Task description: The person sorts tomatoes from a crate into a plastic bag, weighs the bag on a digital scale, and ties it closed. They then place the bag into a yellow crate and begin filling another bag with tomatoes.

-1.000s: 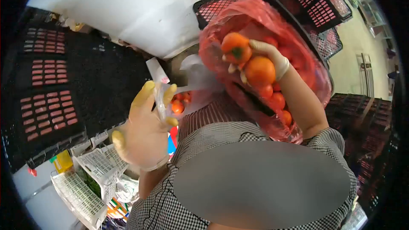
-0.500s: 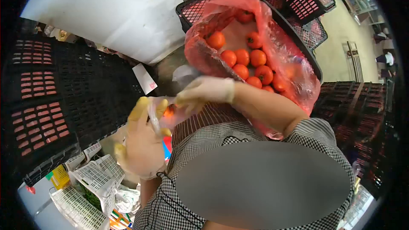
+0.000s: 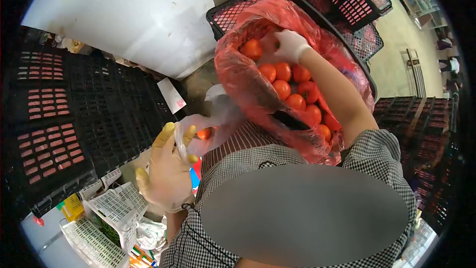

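We note the left hand [image 3: 167, 171] gloved, raised near the chest, fingers curled closed with thumb and forefinger pinched together. The right hand [image 3: 290, 44], also gloved, is extended well forward of the left hand on a bare, outstretched forearm, fingers bent downward, grip state unclear.

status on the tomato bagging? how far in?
Early. Done: at least one tomato sits in the clear bag, held open by the left hand. In hand: the right hand is down among the tomatoes in the red-lined crate, fingers on one. Left: many tomatoes lie in the crate; the clear bag looks mostly unfilled.
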### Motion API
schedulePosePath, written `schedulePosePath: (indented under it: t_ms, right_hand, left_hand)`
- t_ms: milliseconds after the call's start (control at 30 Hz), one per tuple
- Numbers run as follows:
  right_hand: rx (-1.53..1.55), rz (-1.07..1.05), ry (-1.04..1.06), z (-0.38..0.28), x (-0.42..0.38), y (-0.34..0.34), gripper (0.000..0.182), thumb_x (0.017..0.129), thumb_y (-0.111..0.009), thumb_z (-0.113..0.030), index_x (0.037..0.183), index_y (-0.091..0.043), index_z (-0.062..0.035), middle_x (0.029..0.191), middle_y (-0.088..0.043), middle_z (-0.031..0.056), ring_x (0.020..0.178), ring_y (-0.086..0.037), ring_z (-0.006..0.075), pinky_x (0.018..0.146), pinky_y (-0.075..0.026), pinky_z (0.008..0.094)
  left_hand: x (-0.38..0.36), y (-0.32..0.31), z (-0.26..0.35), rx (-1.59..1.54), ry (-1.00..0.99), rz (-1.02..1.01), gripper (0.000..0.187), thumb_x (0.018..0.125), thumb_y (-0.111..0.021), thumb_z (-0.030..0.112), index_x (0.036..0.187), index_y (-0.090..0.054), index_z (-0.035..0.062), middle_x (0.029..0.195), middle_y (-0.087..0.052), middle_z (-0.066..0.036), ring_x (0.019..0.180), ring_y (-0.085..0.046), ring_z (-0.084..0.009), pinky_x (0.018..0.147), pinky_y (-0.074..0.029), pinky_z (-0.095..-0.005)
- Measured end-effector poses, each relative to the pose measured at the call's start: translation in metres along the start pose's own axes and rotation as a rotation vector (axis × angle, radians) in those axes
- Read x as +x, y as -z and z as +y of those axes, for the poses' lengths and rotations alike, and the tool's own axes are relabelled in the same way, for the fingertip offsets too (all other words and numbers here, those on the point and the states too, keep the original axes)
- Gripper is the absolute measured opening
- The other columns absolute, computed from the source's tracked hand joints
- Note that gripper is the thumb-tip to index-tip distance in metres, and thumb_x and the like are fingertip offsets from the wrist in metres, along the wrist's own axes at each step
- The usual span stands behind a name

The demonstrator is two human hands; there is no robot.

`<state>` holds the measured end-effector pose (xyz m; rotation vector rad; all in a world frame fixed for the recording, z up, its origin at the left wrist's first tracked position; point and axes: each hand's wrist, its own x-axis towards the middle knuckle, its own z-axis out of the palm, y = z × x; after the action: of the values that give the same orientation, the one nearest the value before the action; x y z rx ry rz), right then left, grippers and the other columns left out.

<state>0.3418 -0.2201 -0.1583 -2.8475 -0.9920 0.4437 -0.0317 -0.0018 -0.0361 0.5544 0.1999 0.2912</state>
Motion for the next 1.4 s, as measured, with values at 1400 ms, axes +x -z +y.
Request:
schedulePosePath:
  t_ms: [1400]
  right_hand:
    - [-0.023,-0.27,0.152,-0.005,-0.06,-0.017,0.07,0.069,-0.066,-0.016,0.135,-0.043,-0.0138,0.122,-0.054,0.0191,0.105,-0.057,0.0363,0.089,-0.048,0.0445]
  left_hand:
    - [-0.002,-0.003,0.001,0.048,0.032,0.058,0.094,0.084,-0.056,0.054,0.141,-0.019,-0.0112,0.143,-0.025,-0.031,0.134,-0.025,-0.0454,0.097,-0.042,-0.0466]
